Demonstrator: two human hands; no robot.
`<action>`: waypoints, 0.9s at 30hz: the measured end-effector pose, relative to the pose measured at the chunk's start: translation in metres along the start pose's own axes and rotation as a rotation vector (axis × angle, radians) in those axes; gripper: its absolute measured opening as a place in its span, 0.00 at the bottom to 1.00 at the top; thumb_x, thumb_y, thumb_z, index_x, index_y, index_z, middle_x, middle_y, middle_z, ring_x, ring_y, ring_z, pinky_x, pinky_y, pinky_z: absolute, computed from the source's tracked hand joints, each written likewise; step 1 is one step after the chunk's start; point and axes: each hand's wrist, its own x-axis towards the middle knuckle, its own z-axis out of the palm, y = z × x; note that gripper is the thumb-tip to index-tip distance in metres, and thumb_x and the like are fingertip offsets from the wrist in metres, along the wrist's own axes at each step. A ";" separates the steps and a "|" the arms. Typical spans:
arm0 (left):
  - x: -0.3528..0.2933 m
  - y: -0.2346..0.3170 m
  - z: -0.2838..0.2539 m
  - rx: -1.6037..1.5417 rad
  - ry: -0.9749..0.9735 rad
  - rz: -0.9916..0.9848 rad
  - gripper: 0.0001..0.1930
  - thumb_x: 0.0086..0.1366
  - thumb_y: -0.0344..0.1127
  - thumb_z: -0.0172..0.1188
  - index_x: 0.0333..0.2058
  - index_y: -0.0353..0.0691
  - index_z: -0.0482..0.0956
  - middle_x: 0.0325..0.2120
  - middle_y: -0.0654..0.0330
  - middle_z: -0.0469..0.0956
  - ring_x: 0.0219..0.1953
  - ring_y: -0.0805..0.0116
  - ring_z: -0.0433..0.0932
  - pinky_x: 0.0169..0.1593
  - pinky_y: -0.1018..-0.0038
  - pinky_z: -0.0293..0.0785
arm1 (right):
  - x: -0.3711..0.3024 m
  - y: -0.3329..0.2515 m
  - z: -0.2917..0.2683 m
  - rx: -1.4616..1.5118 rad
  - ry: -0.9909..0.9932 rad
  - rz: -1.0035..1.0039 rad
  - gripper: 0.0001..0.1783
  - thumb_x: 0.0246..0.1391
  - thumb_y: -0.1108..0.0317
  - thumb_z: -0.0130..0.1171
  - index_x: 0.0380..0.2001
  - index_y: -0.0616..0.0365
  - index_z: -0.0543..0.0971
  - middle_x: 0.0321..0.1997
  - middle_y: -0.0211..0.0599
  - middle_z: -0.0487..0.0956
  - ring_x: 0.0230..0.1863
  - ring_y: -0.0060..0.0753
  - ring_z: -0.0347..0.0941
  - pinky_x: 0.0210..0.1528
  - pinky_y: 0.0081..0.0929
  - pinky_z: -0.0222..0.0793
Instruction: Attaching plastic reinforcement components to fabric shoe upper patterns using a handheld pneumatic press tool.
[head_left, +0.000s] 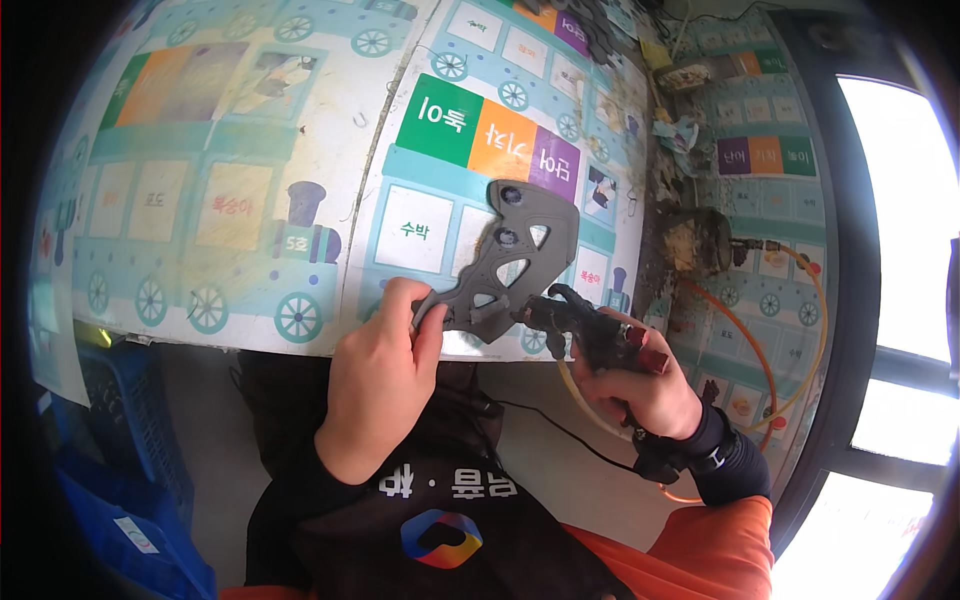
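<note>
My left hand [382, 375] pinches the lower left end of a grey flat part [540, 235] between thumb and fingers. The part has a curved outline, several cut-out openings and two round dark spots near its top. It is held over the near edge of the printed table covering. My right hand [640, 390] is wrapped round a black spray gun [600, 335] with red bits at its back. The gun's nozzle points left and lies close to the part's lower right edge; I cannot tell whether they touch. My fingers partly hide the gun's grip.
Other grey parts [590, 30] lie at the table's far edge. To the right stands a grimy container [700, 240] with orange [735, 310] and yellow hoses [822, 320] nearby. Blue crates [130, 520] sit at the lower left. A dark-framed glass door [900, 230] is on the right.
</note>
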 end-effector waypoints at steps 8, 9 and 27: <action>0.000 0.002 0.000 -0.005 0.013 -0.015 0.11 0.68 0.25 0.67 0.44 0.35 0.74 0.16 0.54 0.69 0.15 0.58 0.71 0.22 0.66 0.63 | 0.000 0.000 -0.012 -0.005 0.082 0.035 0.22 0.49 0.82 0.60 0.49 0.60 0.76 0.32 0.25 0.79 0.25 0.13 0.68 0.24 0.15 0.59; -0.001 0.002 0.000 -0.005 0.013 -0.015 0.11 0.68 0.25 0.67 0.44 0.35 0.74 0.16 0.54 0.69 0.15 0.58 0.71 0.22 0.66 0.63 | 0.001 0.001 -0.013 -0.009 0.095 0.046 0.22 0.49 0.82 0.60 0.50 0.60 0.76 0.32 0.26 0.79 0.24 0.13 0.68 0.23 0.15 0.59; 0.004 0.008 -0.007 0.040 -0.071 -0.058 0.11 0.68 0.28 0.66 0.45 0.36 0.73 0.17 0.50 0.76 0.20 0.50 0.81 0.24 0.60 0.72 | 0.013 -0.001 -0.031 0.001 0.182 -0.040 0.20 0.45 0.84 0.56 0.46 0.63 0.76 0.30 0.30 0.78 0.18 0.19 0.67 0.20 0.21 0.58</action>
